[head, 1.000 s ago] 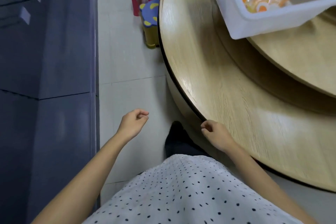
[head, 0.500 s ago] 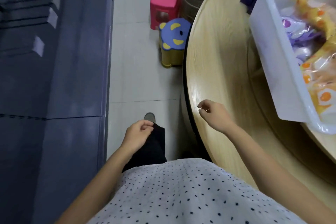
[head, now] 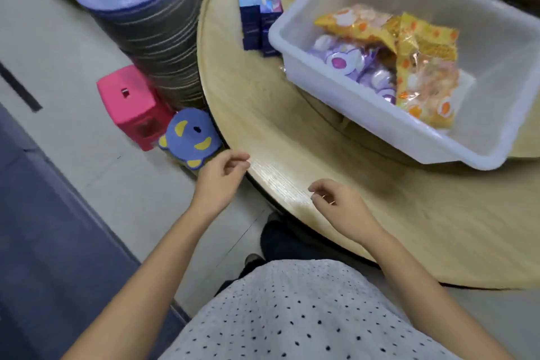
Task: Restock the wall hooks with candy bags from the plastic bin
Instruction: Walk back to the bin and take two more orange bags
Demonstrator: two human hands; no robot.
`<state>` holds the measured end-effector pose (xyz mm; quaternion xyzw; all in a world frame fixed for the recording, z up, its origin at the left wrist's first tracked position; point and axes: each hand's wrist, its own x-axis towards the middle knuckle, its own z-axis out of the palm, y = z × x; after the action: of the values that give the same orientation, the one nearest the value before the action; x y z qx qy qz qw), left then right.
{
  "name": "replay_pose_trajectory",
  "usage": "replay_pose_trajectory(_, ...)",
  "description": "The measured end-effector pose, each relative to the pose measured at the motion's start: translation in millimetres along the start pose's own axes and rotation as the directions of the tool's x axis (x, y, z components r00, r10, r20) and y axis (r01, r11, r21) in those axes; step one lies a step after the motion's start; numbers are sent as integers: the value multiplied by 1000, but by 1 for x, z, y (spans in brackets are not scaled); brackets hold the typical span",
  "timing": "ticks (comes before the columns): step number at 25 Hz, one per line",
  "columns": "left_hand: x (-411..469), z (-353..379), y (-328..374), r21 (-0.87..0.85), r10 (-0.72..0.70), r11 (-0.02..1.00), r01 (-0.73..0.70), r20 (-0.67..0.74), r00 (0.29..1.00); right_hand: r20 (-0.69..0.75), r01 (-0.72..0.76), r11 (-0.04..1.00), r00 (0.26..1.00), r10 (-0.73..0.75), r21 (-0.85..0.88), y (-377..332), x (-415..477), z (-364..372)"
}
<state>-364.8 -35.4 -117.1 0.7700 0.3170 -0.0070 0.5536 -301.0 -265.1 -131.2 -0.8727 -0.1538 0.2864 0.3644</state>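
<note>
Round pale wood-grain table (head: 336,213): carried a white rectangular plastic bin (head: 380,114) at its far side. Bin contents: orange-and-yellow clear candy bags (head: 423,73) lying over purple-and-white candy bags (head: 347,60). Two blue printed cartons (head: 258,3) lay just beside the bin's far corner. Left hand (head: 219,181): at the table's rim, fingers loosely curled, holding nothing. Right hand (head: 340,207): over the tabletop, fingers loosely curled, empty, well short of the bin. On the floor beside the table: pink plastic stool (head: 131,105), blue-and-yellow bear-shaped stool (head: 190,137), tall stack of purple-topped stools (head: 152,32).
</note>
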Motion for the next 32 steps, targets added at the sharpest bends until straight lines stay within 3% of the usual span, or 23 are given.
replay_pose_trajectory(5,65,28,104,-78,311,949,-304,96,946,-304,84,976,952,-19,200,-34,4,-56)
replay_pose_trajectory(9,102,41,179,-96,514,857,-506,206,832,-502,203,901,865,19,383,-54,12,-120)
replay_pose_trajectory(12,142,64,222,-55,526,843,-535,293,798,-607,218,854,783,136,472,-51,34,-166)
replay_pose_trajectory(15,186,95,251,71,522,802,-594,400,753,-650,123,842,697,302,525,-30,61,-200)
replay_pose_trajectory(18,230,128,274,190,481,705,-683,579,658,-639,-11,847,652,409,531,-3,91,-223)
replay_pose_trajectory(23,298,181,300,299,265,527,-796,832,488,-507,-216,811,686,522,543,34,135,-247)
replay_pose_trajectory(27,334,215,302,391,-3,519,-760,890,455,-330,-306,755,758,562,580,50,159,-259)
replay_pose_trajectory(32,353,232,293,391,-76,499,-773,909,411,-287,-240,743,815,504,625,56,168,-265)
